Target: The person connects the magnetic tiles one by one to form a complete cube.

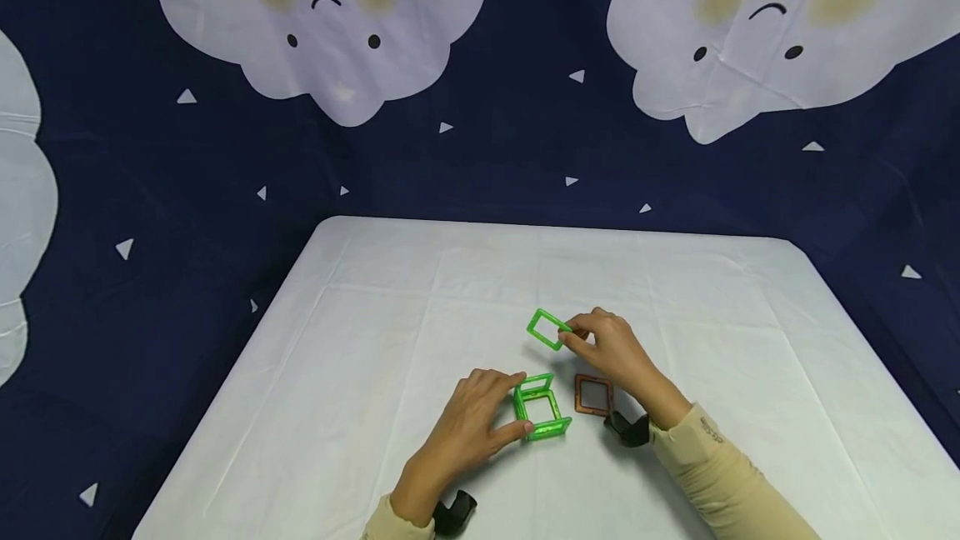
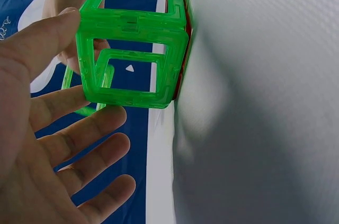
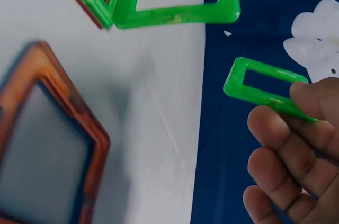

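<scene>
On the white table stands an open box of green magnetic tiles (image 1: 551, 428), with upright walls and an open top. My left hand (image 1: 471, 422) pinches it between thumb and index finger, the other fingers spread, as the left wrist view shows. A thin red edge (image 2: 183, 65) shows along the box's base. Above the table, my right hand (image 1: 611, 348) pinches a loose green square tile (image 3: 238, 78) by one side, apart from the box. An orange square tile (image 1: 578, 394) lies flat beside the box, under the right wrist.
The white-covered table (image 1: 375, 323) has rounded far corners. Behind it hangs a dark blue cloth (image 1: 510, 165) printed with clouds and small triangles. Black wrist-worn devices sit at the left wrist (image 1: 454, 513) and the right wrist (image 1: 628, 430), low over the table.
</scene>
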`<state>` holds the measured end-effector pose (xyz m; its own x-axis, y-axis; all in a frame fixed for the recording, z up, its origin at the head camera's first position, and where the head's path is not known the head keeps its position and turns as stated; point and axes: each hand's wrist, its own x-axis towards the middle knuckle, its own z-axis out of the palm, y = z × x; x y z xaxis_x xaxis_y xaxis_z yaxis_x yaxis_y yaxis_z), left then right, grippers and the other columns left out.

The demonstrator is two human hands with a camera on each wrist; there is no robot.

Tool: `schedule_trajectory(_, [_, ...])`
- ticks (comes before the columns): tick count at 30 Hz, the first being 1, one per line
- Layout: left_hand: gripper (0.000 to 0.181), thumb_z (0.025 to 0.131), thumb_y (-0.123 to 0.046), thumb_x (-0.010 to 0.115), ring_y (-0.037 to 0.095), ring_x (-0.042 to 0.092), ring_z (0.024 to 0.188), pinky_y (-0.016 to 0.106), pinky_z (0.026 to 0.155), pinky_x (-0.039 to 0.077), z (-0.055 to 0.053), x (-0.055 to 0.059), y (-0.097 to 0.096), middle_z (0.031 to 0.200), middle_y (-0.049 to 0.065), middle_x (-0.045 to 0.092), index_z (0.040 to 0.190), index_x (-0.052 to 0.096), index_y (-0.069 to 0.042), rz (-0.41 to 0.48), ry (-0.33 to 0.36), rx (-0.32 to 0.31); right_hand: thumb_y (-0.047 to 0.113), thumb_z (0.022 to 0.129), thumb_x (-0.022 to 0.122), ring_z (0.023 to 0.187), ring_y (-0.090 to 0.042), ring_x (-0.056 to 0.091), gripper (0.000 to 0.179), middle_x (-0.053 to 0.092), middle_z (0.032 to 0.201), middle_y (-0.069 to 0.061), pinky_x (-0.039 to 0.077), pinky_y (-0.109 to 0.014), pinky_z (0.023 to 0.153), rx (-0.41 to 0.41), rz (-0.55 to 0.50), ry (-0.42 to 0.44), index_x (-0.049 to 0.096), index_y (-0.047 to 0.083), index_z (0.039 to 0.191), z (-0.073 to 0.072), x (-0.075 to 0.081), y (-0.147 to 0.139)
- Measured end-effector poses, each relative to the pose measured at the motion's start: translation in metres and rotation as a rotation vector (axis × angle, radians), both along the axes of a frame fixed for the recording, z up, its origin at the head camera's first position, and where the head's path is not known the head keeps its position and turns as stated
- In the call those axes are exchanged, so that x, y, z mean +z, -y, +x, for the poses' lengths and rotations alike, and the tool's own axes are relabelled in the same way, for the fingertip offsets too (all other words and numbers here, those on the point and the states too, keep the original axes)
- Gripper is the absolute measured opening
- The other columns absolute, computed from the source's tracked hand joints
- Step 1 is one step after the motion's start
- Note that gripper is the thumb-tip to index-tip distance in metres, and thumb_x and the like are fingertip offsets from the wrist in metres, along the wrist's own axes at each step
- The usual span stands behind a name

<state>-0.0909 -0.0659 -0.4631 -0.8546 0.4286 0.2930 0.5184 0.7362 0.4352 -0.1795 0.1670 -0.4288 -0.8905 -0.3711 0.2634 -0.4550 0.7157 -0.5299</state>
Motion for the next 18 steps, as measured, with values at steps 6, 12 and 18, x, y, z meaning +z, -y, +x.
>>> schedule_trajectory(6, [0.062,0.080,-0.051,0.067,0.012,0.052,0.107,0.032,0.086,0.042,0.000,0.000,-0.001,0.115,-0.006,0.061,0.132,0.053,-0.020,0.004,-0.014,0.002,0.024,0.086,0.068,0.070,-0.007,0.053,0.007,0.064,0.074,0.006,0.039,-0.025,0.062,-0.079,-0.017,0.014,0.073,0.020,0.083,0.017,-0.005,-0.007])
schedule_trajectory(12, [0.061,0.080,-0.050,0.067,0.012,0.052,0.108,0.032,0.087,0.042,0.001,0.000,-0.001,0.116,-0.006,0.061,0.132,0.053,-0.021,0.004,-0.006,0.002,0.022,0.085,0.069,0.064,-0.005,0.048,0.007,0.062,0.073,0.004,0.036,-0.022,0.056,-0.139,-0.022,0.004,0.073,0.017,0.085,0.031,-0.011,-0.012])
schedule_trajectory(18, [0.061,0.081,-0.050,0.067,0.013,0.052,0.108,0.033,0.088,0.042,0.000,0.000,-0.002,0.116,-0.005,0.061,0.132,0.053,-0.020,0.010,0.007,-0.001,0.020,0.084,0.070,0.063,-0.003,0.047,0.006,0.062,0.072,0.003,0.035,-0.020,0.054,-0.163,-0.042,-0.020,0.073,0.014,0.084,0.039,-0.016,-0.015])
